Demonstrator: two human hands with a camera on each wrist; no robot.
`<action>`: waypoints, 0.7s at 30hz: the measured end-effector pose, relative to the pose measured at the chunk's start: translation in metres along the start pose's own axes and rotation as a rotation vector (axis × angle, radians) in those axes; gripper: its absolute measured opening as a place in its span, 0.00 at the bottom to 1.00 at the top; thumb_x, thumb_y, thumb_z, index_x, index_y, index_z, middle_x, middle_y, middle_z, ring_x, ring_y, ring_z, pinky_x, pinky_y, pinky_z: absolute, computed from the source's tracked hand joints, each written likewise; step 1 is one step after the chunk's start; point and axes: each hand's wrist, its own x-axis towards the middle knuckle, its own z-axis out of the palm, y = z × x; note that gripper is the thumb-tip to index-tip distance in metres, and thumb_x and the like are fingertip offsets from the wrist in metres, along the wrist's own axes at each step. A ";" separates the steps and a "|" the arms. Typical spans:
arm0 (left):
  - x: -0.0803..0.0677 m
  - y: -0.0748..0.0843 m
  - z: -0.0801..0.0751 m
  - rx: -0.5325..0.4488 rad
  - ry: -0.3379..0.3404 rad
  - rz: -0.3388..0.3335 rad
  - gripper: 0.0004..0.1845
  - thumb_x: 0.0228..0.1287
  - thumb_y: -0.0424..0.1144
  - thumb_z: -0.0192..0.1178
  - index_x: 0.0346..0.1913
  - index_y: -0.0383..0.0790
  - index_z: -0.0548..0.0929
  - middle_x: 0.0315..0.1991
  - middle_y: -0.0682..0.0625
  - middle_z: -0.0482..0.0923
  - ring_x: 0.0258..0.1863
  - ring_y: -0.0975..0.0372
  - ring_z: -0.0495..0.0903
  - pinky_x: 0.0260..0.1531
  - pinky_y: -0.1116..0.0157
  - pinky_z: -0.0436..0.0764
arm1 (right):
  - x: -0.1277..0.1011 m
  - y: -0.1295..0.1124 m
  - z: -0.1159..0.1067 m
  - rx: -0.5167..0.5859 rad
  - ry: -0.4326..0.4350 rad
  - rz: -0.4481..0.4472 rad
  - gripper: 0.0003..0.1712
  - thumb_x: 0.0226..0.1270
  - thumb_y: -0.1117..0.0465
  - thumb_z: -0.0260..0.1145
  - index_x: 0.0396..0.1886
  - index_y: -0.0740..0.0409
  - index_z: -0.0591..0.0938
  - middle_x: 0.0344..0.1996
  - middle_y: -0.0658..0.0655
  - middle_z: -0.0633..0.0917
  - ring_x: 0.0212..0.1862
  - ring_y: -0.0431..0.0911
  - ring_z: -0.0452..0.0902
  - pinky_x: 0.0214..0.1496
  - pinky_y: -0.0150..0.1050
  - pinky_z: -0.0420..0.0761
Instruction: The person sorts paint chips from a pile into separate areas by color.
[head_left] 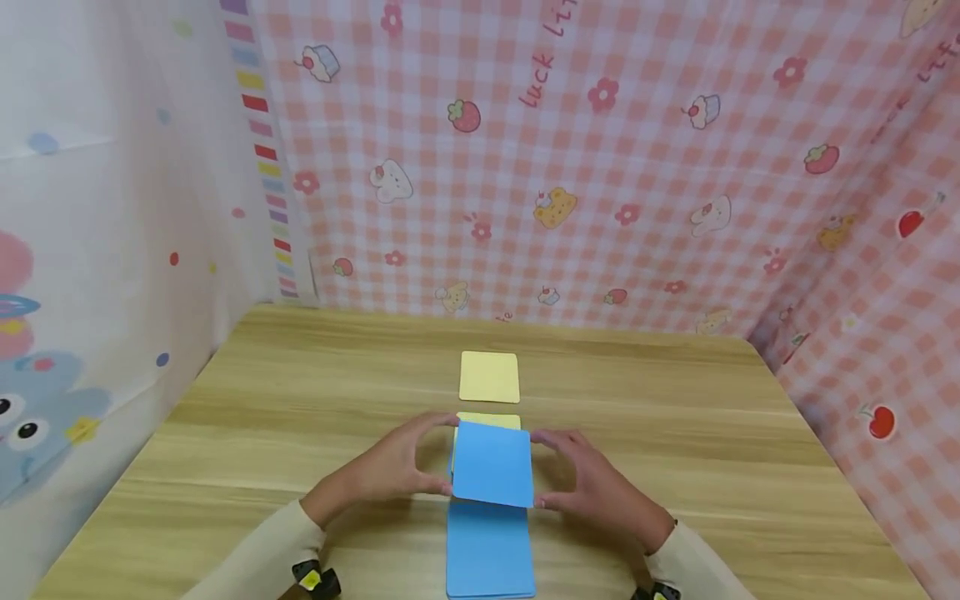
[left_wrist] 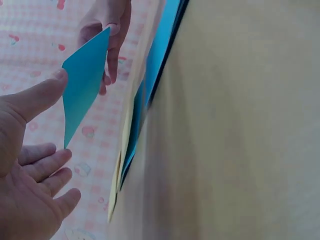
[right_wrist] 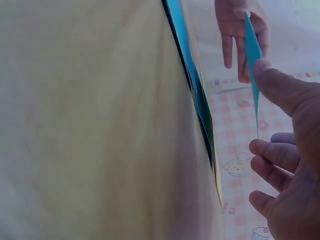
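Both hands hold one blue card (head_left: 492, 463) just above the wooden table (head_left: 300, 417). My left hand (head_left: 442, 454) pinches its left edge between thumb and fingers, and my right hand (head_left: 543, 468) pinches the right edge the same way. The card hovers over a yellow card (head_left: 487, 418), which it mostly hides. A stack of blue cards (head_left: 490, 550) lies nearer me. In the left wrist view the blue card (left_wrist: 85, 85) spans my left thumb (left_wrist: 37, 97) and the right hand (left_wrist: 107, 30). In the right wrist view the card (right_wrist: 252, 60) shows edge-on by my thumb (right_wrist: 280, 90).
A second yellow card (head_left: 489, 377) lies flat farther back on the table. Pink checked cloth (head_left: 600, 167) hangs behind and to the right, and a white printed curtain (head_left: 112, 208) closes the left side. Bare wood lies on both sides of the card row.
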 end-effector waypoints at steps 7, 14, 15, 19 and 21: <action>-0.015 0.000 0.013 0.005 -0.034 -0.030 0.50 0.50 0.53 0.79 0.73 0.36 0.67 0.72 0.44 0.66 0.73 0.48 0.62 0.71 0.43 0.62 | -0.010 -0.004 0.000 -0.007 -0.031 -0.035 0.49 0.54 0.46 0.80 0.73 0.51 0.70 0.67 0.48 0.74 0.67 0.48 0.68 0.65 0.51 0.77; -0.029 0.010 0.015 0.026 -0.052 -0.050 0.52 0.48 0.58 0.78 0.73 0.39 0.68 0.72 0.47 0.67 0.73 0.51 0.64 0.70 0.44 0.65 | -0.018 -0.014 -0.002 -0.038 -0.103 -0.026 0.48 0.55 0.41 0.78 0.71 0.54 0.72 0.64 0.49 0.76 0.65 0.48 0.69 0.64 0.49 0.78; -0.031 0.012 0.015 0.025 -0.055 -0.049 0.52 0.48 0.59 0.78 0.73 0.39 0.68 0.71 0.47 0.67 0.72 0.51 0.64 0.70 0.43 0.66 | -0.020 -0.016 -0.002 -0.041 -0.112 -0.017 0.48 0.55 0.39 0.78 0.71 0.53 0.72 0.64 0.48 0.76 0.64 0.47 0.69 0.64 0.49 0.78; -0.038 0.014 0.018 0.011 -0.072 -0.056 0.51 0.48 0.58 0.79 0.72 0.38 0.69 0.70 0.48 0.68 0.71 0.52 0.65 0.69 0.44 0.66 | -0.025 -0.021 0.000 -0.051 -0.139 -0.002 0.48 0.56 0.34 0.74 0.71 0.52 0.73 0.60 0.47 0.76 0.60 0.45 0.71 0.62 0.46 0.78; -0.042 0.014 0.021 0.009 -0.082 -0.053 0.50 0.48 0.57 0.79 0.71 0.38 0.69 0.69 0.49 0.69 0.70 0.53 0.66 0.69 0.46 0.67 | -0.029 -0.023 0.003 -0.054 -0.149 -0.006 0.47 0.57 0.34 0.74 0.71 0.52 0.73 0.59 0.47 0.77 0.59 0.45 0.71 0.62 0.43 0.78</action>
